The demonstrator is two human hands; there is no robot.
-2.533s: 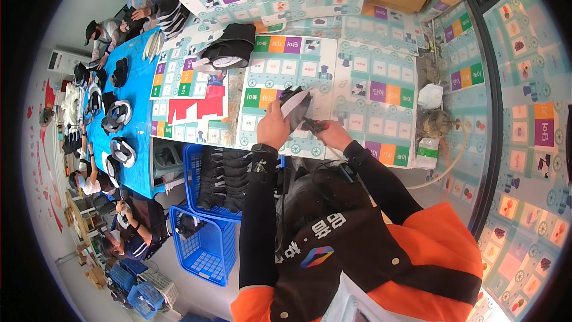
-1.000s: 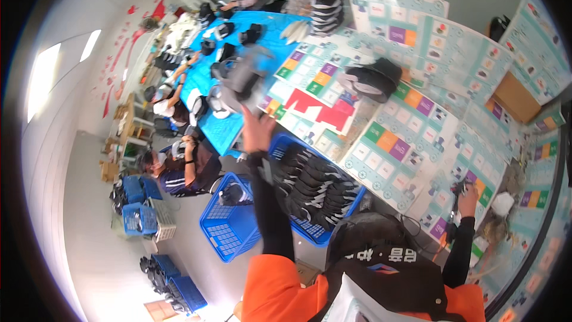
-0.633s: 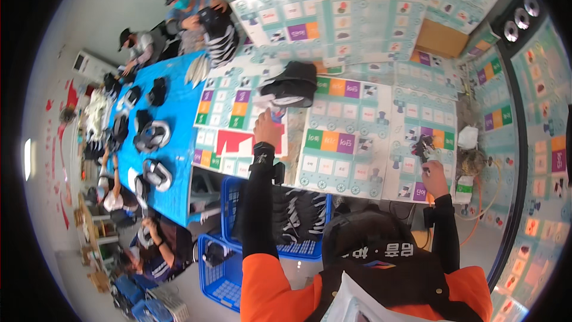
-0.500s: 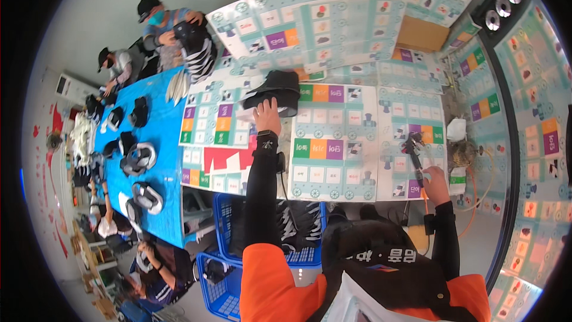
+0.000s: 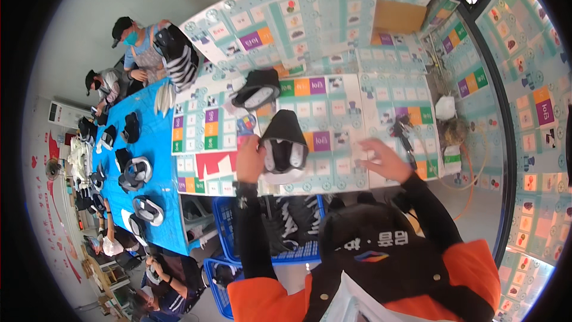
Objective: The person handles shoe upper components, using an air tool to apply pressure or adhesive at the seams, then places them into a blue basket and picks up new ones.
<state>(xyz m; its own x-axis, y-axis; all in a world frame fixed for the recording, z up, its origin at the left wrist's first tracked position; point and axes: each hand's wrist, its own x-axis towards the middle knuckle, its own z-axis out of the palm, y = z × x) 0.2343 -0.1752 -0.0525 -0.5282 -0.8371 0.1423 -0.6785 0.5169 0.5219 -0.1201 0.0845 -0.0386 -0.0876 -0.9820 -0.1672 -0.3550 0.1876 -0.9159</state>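
Observation:
My left hand (image 5: 250, 158) is closed on the left edge of a black cap (image 5: 286, 128) with pale grey-white panels inside. The cap stands near the front of the board-topped table, its pointed end away from me. To the right of it my right hand (image 5: 384, 161) hovers with fingers apart, holding nothing. A black gun-shaped hand tool (image 5: 403, 137) lies on the table just beyond that hand. Behind the held cap rests a second black cap (image 5: 257, 90) with a similar pale inside.
Printed boards (image 5: 325, 24) lean at the back. A blue table (image 5: 164, 173) with several black caps adjoins on the left, and people work around it. Blue baskets (image 5: 305, 256) with striped black items stand under the front edge. A white bag (image 5: 445, 107) sits at the right.
My left hand has brought a black cap from the back toward me, leaving another behind. My right hand has left the gun-shaped tool and moved left toward the cap.

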